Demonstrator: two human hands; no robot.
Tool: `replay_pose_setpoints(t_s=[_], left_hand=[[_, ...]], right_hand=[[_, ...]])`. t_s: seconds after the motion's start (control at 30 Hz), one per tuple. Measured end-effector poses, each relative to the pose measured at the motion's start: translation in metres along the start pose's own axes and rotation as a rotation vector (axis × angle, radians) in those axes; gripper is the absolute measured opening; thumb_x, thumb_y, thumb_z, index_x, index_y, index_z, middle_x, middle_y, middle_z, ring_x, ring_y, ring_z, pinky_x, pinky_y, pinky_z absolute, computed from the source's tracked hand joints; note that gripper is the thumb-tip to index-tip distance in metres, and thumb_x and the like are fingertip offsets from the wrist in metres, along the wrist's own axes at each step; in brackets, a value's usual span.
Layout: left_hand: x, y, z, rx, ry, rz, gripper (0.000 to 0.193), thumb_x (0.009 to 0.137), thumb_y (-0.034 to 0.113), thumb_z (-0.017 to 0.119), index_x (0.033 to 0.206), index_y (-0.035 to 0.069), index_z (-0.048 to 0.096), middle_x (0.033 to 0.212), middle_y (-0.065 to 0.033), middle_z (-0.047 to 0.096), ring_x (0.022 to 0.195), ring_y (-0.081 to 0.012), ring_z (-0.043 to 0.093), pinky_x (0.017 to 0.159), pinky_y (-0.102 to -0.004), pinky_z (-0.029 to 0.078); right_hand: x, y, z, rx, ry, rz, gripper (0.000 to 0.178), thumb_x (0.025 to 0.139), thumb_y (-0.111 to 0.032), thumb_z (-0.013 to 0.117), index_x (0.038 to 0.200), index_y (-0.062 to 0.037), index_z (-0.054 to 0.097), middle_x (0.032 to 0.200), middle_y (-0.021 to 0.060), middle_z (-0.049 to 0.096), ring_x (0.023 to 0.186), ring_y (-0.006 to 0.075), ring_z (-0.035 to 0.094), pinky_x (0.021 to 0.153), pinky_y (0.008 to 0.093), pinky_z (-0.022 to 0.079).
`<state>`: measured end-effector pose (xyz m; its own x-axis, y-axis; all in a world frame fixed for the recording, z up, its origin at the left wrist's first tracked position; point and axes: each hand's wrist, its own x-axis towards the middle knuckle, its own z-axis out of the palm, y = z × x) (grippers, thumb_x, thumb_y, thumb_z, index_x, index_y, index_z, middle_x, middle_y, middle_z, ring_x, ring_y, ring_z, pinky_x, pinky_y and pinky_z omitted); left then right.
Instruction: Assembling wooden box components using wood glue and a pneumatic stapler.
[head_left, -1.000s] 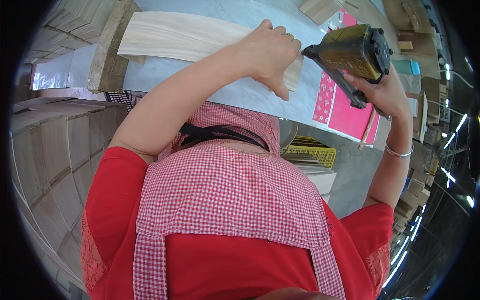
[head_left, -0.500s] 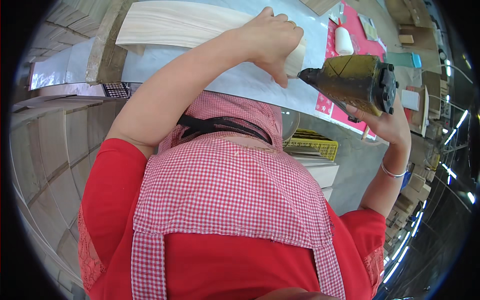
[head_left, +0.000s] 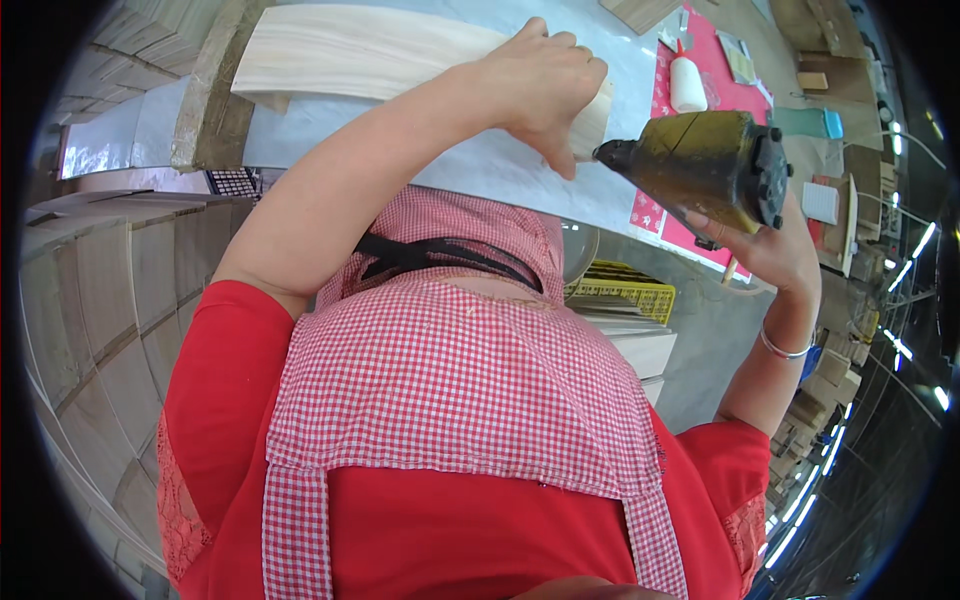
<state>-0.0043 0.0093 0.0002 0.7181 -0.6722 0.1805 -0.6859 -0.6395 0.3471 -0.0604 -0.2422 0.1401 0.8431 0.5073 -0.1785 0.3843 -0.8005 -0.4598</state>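
A long pale wooden board (head_left: pixel 360 45) lies across the worktable (head_left: pixel 480 172), raised a little above its surface at the left end. Over the board's right end my left hand (head_left: pixel 550 85) is closed, thumb down along the near side and fingers curled over the top. My right hand (head_left: pixel 775 250) grips a worn yellow and black nail gun (head_left: pixel 705 165). The tool lies sideways, its black nose close to my left thumb and the board's end. Whether the nose touches the wood cannot be made out. The handle is mostly hidden behind the tool's body.
A white glue bottle (head_left: pixel 687 85) with a red tip stands on a pink sheet (head_left: pixel 715 45) to the right. At the left, a thick wooden block (head_left: pixel 210 95) borders the table. Stacked panels (head_left: pixel 90 280) fill the left side. A yellow crate (head_left: pixel 640 290) sits below the table edge.
The nail gun's nose has shifted very slightly left and down beside the board's end. Both hands keep their grips, and my left thumb has dipped a touch.
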Motion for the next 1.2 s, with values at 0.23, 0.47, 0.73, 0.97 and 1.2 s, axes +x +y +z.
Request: replay_pose_setpoints(t_s=[0.23,0.47,0.73,0.97,1.2], left_hand=[[0.001,0.0,-0.012,-0.045,-0.051,0.016,0.083,0.051,0.052,0.089,0.106,-0.002,0.058,0.101,-0.0149,0.064,0.101,-0.0309,0.057,0.089,-0.0414,0.038],[-0.023,-0.009,-0.032,0.044,0.108,-0.073,0.103,0.06,0.06,0.083,0.131,-0.007,0.049,0.12,-0.0216,0.061,0.116,-0.0344,0.055,0.098,-0.0497,0.037],[-0.074,-0.042,-0.069,-0.112,-0.133,-0.263,0.039,0.083,0.031,0.069,0.109,0.002,0.068,0.111,-0.0118,0.067,0.107,-0.0305,0.06,0.087,-0.0413,0.047],[-0.088,-0.021,0.033,0.312,0.293,0.044,0.034,0.079,0.017,0.07,0.11,0.004,0.066,0.112,-0.0065,0.063,0.102,-0.0241,0.059,0.08,-0.0364,0.046],[-0.083,-0.012,0.07,0.114,0.229,-0.041,0.045,0.078,0.019,0.074,0.119,0.006,0.063,0.125,-0.0087,0.059,0.115,-0.0286,0.055,0.095,-0.0429,0.041]], right_hand=[[0.008,-0.013,-0.008,0.01,0.01,0.006,0.033,0.073,-0.013,0.083,0.097,0.002,0.066,0.084,0.0149,0.07,0.072,0.0221,0.067,0.071,0.0337,0.053],[-0.023,0.016,0.001,0.143,0.056,0.241,0.053,0.074,-0.02,0.086,0.116,-0.0005,0.059,0.1,0.0117,0.067,0.094,0.0242,0.064,0.085,0.0365,0.052],[-0.055,0.169,0.06,-0.256,0.497,0.373,0.05,0.083,-0.01,0.068,0.13,-0.0029,0.053,0.095,0.0162,0.068,0.086,0.0328,0.066,0.08,0.0451,0.053],[-0.049,0.24,0.124,-0.663,0.502,0.746,0.058,0.083,-0.014,0.066,0.139,-0.0095,0.05,0.101,0.0182,0.066,0.089,0.0383,0.066,0.078,0.0491,0.052],[-0.044,0.228,0.115,-0.676,0.708,0.545,0.047,0.085,-0.024,0.071,0.128,-0.0075,0.06,0.1,0.0166,0.066,0.093,0.0364,0.064,0.081,0.046,0.051]])
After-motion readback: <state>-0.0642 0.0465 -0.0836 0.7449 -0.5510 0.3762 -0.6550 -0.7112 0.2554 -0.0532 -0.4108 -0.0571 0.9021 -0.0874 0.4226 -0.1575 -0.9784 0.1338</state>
